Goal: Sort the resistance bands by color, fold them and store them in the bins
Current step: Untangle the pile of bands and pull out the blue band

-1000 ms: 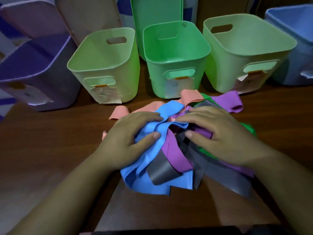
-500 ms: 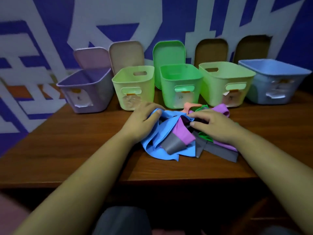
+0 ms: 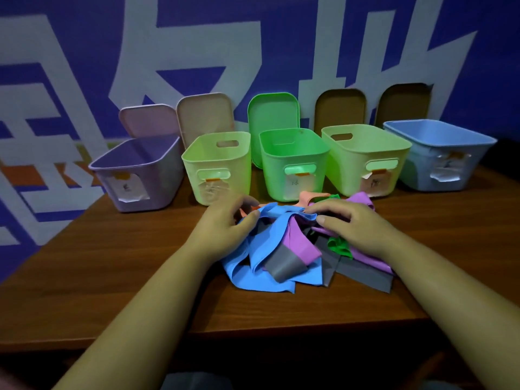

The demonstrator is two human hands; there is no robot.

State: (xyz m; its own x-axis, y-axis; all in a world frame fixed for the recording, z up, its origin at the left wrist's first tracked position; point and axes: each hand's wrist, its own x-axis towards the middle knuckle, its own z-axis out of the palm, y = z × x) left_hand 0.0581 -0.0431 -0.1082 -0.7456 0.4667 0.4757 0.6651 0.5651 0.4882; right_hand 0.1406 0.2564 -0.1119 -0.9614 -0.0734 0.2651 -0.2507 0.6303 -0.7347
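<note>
Five open bins stand in a row on the wooden counter [image 3: 112, 277], with the green bin [image 3: 292, 164] at the centre; to its left are a pale green bin [image 3: 216, 164] and, further out, a purple bin [image 3: 146, 175]; to its right are a second pale green bin [image 3: 363, 161] and a blue bin [image 3: 441, 159]; each front carries a paper label, the writing too blurred to read. A green lid [image 3: 273, 111] leans upright directly behind the green bin. The resistance bands lie in a tangled heap on the counter just in front of the green bin: blue band [image 3: 261, 249] on top, purple band [image 3: 298, 243] and grey band [image 3: 284, 267] across it, green band [image 3: 340, 246] to the right, salmon band [image 3: 308, 197] nearest the bin. The left hand [image 3: 225, 223] has curled fingers and pinches the upper edge of the blue band against the thumb; the right hand [image 3: 351, 223] lies over the heap and pinches the same edge between thumb and fingertips.
</note>
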